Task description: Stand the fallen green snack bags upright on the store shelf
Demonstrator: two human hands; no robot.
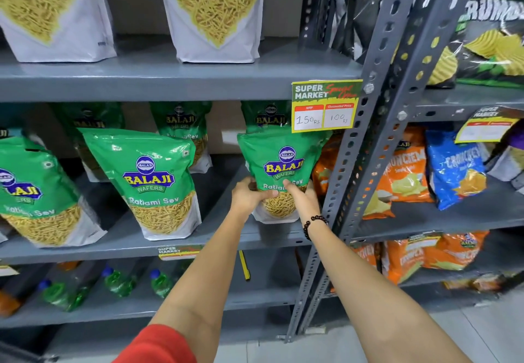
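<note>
A green Balaji Ratlami Sev bag (282,161) stands upright at the right end of the grey middle shelf (119,245). My left hand (248,195) grips its lower left side and my right hand (302,197) grips its lower right, thumb on the front. A second green bag (150,178) stands in the middle of the shelf, leaning back slightly. A third green bag (31,192) leans at the far left. Behind them more green bags (181,124) stand upright along the back of the shelf.
A price tag (324,106) hangs from the upper shelf edge above the held bag. A perforated grey upright post (365,147) stands just right of my right hand. Orange and blue chip bags (453,167) fill the neighbouring rack. Green bottles (119,282) lie on the shelf below.
</note>
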